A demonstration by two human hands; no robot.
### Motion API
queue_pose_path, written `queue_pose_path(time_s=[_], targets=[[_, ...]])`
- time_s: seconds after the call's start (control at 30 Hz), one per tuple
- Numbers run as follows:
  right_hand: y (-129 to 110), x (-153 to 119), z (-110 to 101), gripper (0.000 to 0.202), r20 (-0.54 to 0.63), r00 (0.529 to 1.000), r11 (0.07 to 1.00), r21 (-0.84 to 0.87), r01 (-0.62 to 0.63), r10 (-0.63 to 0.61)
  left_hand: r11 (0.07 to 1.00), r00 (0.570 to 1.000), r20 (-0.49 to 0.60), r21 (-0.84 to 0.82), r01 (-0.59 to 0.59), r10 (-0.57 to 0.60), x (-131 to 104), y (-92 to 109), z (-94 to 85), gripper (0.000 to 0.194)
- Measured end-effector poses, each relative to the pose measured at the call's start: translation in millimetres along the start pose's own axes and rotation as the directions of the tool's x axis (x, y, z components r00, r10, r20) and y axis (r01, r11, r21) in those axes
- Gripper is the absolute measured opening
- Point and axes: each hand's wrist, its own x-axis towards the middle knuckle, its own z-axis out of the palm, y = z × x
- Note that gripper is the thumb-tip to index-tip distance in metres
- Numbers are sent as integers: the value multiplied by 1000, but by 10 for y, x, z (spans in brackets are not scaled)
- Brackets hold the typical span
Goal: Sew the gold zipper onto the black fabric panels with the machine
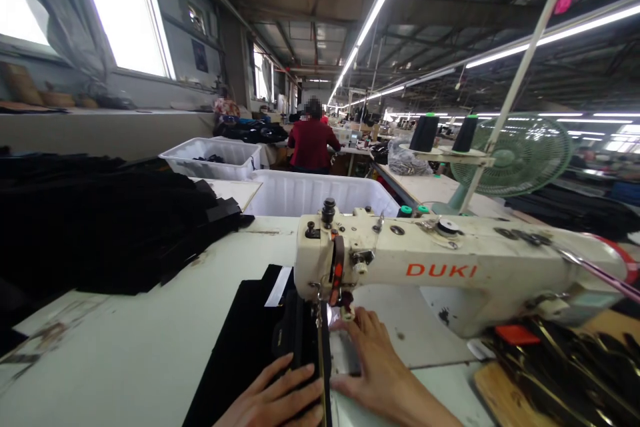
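Note:
A piece of black fabric (235,340) lies under the needle area of a cream sewing machine (385,260) marked DUKI. A white strip (279,287) shows near its far end, and a narrow band with a gold-coloured line runs along its right edge. My left hand (280,393) rests on the fabric with its fingers spread. On the machine bed, right of the fabric's edge, is my right hand (373,367), thumb and fingers apart, its fingertips near the presser foot. Some fingertips are partly hidden by the machine head.
A large heap of black fabric pieces (100,220) covers the table's left side. White plastic bins (320,190) stand behind the machine. Black straps with gold edging (565,360) lie at the right. A green fan (515,153) and thread cones (425,133) are beyond. A person in red (313,143) sits ahead.

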Motion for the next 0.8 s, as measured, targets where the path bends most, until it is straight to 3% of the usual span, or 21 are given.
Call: queue_pose_path(time_s=[0.03,0.17,0.27,0.37,0.5,0.57,0.7,0.8], targets=[[0,12,21,63,22,1000,1000,14,-9,8,1000,1000,7,5,-1,1,-22,-4,45,28],[2,77,93,42,7,1000,999,33,-2,2,999,999,-13,-19,-45,45,-112,-36,283,31],[-13,71,98,62,51,997,997,43,57,-59,996,999,-53,-95,-4,-1,-134,9,343,31],[-43,35,110,83,59,996,997,48,66,-68,984,988,-104,-148,101,-117,-106,119,219,32],[-55,21,122,61,-3,1000,999,47,26,-26,983,990,-74,-150,110,-122,-34,223,-46,36],[-35,33,115,62,2,1000,998,54,29,-29,993,995,-52,-89,77,-82,-4,230,-72,34],[7,74,112,75,17,1000,998,57,-3,2,998,995,-102,55,-14,19,61,199,207,24],[14,93,126,75,17,1000,999,52,-12,11,998,988,-153,66,-1,11,149,169,453,15]])
